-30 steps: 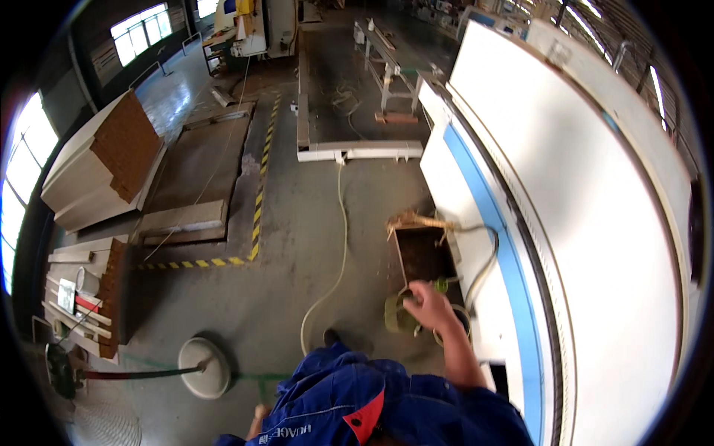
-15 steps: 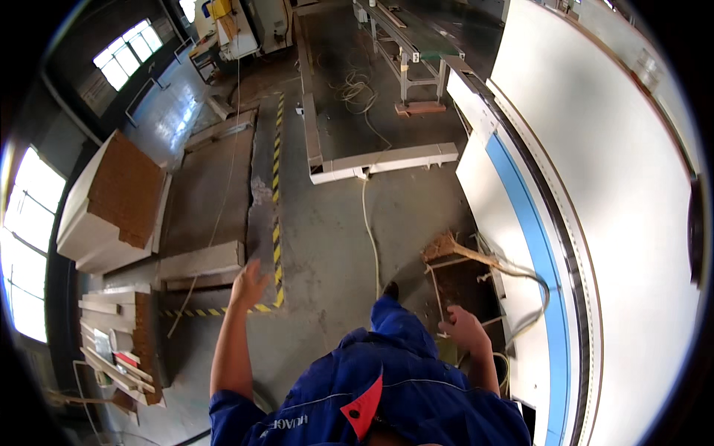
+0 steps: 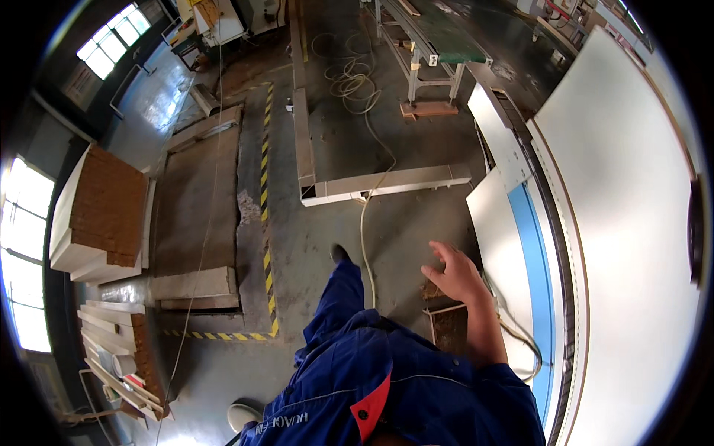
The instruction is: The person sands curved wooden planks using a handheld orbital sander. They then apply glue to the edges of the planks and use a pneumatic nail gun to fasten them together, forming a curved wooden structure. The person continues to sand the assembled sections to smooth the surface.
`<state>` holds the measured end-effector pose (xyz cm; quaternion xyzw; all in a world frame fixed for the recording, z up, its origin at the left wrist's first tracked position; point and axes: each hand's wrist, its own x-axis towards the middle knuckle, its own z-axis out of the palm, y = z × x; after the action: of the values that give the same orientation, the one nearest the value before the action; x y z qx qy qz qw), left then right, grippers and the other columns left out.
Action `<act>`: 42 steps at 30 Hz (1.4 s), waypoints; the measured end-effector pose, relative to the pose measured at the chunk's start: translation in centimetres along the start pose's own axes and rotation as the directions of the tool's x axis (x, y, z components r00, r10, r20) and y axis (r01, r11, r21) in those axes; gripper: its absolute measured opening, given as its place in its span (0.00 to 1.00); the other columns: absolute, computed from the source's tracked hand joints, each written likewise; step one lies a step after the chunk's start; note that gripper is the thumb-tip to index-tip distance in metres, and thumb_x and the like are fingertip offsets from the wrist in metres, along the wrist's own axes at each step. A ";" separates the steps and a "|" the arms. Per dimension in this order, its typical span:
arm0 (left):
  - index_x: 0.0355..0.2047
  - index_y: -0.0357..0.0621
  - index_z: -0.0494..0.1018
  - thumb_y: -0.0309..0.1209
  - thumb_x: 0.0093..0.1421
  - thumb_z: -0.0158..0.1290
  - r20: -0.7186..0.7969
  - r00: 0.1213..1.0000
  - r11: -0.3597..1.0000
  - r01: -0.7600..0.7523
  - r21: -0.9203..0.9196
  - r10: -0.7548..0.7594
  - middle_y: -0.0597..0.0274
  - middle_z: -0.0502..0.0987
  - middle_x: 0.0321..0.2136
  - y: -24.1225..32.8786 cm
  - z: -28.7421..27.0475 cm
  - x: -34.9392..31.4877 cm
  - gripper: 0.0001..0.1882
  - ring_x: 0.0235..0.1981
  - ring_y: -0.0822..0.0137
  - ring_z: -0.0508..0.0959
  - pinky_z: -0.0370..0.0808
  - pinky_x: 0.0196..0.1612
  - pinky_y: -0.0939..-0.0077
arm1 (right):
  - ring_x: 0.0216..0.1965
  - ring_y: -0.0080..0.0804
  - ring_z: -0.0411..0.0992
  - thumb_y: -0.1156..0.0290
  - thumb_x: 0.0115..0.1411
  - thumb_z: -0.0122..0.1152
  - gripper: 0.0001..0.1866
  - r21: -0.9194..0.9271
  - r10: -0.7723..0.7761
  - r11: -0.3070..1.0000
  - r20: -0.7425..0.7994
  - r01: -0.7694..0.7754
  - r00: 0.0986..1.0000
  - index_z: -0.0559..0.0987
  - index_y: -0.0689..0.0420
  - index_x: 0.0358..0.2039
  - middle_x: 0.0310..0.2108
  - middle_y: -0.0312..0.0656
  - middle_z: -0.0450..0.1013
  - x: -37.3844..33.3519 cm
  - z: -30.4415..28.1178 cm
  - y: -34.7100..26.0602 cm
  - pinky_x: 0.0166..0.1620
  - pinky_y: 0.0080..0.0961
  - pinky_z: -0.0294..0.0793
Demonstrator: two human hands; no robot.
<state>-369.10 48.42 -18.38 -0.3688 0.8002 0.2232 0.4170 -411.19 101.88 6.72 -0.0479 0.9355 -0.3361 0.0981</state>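
My right hand (image 3: 454, 276) hangs in the air at the middle right, its fingers stretched apart and nothing between them. Below the wrist, an open brown box (image 3: 448, 327) stands on the floor, partly covered by my forearm. The hand is nearest to this box and to the white machine side with a blue strip (image 3: 529, 241), apart from both. My left hand is out of the picture.
A white cable (image 3: 363, 249) runs along the floor to a beige floor rail (image 3: 387, 182). Yellow-black tape (image 3: 266, 253) borders a sunken floor panel (image 3: 195, 201). Stacked boards (image 3: 111, 215) stand left; a green-topped conveyor (image 3: 446, 44) lies ahead. A large white panel (image 3: 617, 186) fills the right.
My left hand has dropped out of view. My right hand has moved up and forward, its fingers spreading. My legs have stepped, and the floor rail sits a little lower in the view.
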 end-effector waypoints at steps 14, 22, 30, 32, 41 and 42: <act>0.59 0.37 0.75 0.47 0.67 0.59 -0.370 0.689 0.782 -0.560 0.272 0.623 0.36 0.77 0.59 48.9 -46.2 29.3 0.29 0.59 0.42 0.79 0.78 0.57 0.49 | 0.42 0.34 0.81 0.61 0.66 0.70 0.22 0.302 0.496 0.834 -0.039 -0.463 0.868 0.80 0.58 0.57 0.42 0.44 0.83 28.1 4.3 10.8 0.45 0.33 0.81; 0.67 0.41 0.71 0.39 0.64 0.66 -0.397 0.494 0.523 -0.851 -0.040 0.774 0.44 0.77 0.63 76.0 -61.4 21.0 0.33 0.63 0.47 0.78 0.76 0.63 0.56 | 0.28 0.33 0.77 0.65 0.70 0.61 0.10 0.449 0.771 0.013 0.564 -0.893 0.295 0.79 0.56 0.46 0.25 0.38 0.76 20.0 17.9 21.2 0.28 0.32 0.76; 0.69 0.38 0.69 0.53 0.59 0.66 0.179 0.670 0.610 -0.735 0.296 0.720 0.38 0.76 0.63 77.6 -65.1 33.0 0.45 0.65 0.42 0.75 0.73 0.65 0.54 | 0.23 0.34 0.74 0.59 0.69 0.61 0.13 0.241 0.686 0.250 0.639 -0.938 0.347 0.81 0.55 0.33 0.20 0.37 0.74 47.4 19.2 23.1 0.25 0.36 0.72; 0.68 0.37 0.69 0.52 0.59 0.66 -0.022 0.672 0.654 -0.713 0.253 0.740 0.39 0.78 0.60 82.6 -69.5 35.4 0.44 0.62 0.43 0.77 0.74 0.63 0.54 | 0.21 0.35 0.74 0.57 0.68 0.60 0.15 0.328 0.689 0.268 0.592 -0.906 0.418 0.82 0.54 0.30 0.19 0.37 0.74 58.2 19.1 24.7 0.25 0.37 0.71; 0.62 0.37 0.75 0.39 0.62 0.65 -0.481 0.799 0.600 -0.594 -0.536 0.361 0.44 0.82 0.52 94.6 -80.6 48.3 0.31 0.53 0.52 0.83 0.77 0.56 0.60 | 0.26 0.33 0.77 0.59 0.64 0.67 0.13 0.250 0.682 0.583 0.367 -0.773 0.633 0.84 0.57 0.37 0.26 0.39 0.78 95.3 3.0 19.8 0.28 0.36 0.76; 0.60 0.38 0.77 0.39 0.63 0.64 -0.510 0.827 0.594 -0.538 -0.598 0.236 0.44 0.83 0.52 93.4 -79.1 49.0 0.29 0.52 0.52 0.83 0.78 0.56 0.58 | 0.26 0.33 0.77 0.57 0.64 0.67 0.15 0.005 0.693 0.643 0.421 -0.765 0.585 0.84 0.57 0.37 0.26 0.39 0.79 95.4 2.8 20.4 0.28 0.37 0.77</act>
<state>-500.01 34.74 -10.86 -0.3504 0.7722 0.5299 0.0149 -504.22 101.02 -22.81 0.2865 0.7976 -0.3350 0.4118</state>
